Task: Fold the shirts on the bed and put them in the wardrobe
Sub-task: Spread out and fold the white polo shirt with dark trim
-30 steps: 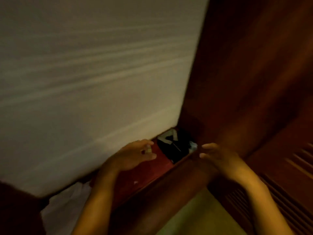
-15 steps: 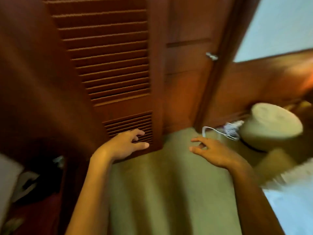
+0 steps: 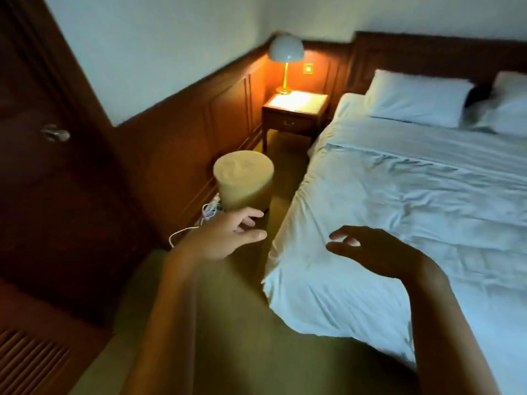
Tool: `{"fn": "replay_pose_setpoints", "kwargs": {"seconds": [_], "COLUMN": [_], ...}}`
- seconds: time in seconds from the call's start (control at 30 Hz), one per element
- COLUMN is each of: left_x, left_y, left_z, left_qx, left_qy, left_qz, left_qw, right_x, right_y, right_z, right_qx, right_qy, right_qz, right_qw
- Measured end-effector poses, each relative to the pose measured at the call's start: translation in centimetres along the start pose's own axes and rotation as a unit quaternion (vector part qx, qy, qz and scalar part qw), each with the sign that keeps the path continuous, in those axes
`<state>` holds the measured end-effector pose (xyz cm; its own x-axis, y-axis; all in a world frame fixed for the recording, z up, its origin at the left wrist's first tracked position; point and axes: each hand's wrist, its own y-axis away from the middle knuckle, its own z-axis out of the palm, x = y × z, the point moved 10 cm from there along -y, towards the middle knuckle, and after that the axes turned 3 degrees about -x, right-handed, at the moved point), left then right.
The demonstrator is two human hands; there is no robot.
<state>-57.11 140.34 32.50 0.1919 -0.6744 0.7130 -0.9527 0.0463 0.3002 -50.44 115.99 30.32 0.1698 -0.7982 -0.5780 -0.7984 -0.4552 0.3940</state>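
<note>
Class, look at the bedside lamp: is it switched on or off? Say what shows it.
On. The lamp casts a warm glow over the nightstand top and the wood panelling behind it.

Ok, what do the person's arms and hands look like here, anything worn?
Both forearms are bare to the frame's edge: no sleeves in view. The left hand and right hand show no gloves, watch or bracelet; rings too dim to tell.

A lit lamp (image 3: 286, 49) on a nightstand (image 3: 298, 102) warms wood-panelled walls (image 3: 185, 132).
</note>
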Motion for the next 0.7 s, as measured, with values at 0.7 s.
{"fn": "replay_pose_setpoints", "kwargs": {"seconds": [0.7], "left_x": [29.6], "left_y": [-38.9], "left_z": [19.4], "left_qx": [-0.186], "left_qy": [-0.13], "left_qz": [0.119], "left_qw": [0.967], "right_x": [36.5], "right_y": [-2.4], "right_z": [-29.7], "right_qx": [0.118], "right_qy": [-0.063], "right_qz": [0.176], "right_qw": [0.975]}}
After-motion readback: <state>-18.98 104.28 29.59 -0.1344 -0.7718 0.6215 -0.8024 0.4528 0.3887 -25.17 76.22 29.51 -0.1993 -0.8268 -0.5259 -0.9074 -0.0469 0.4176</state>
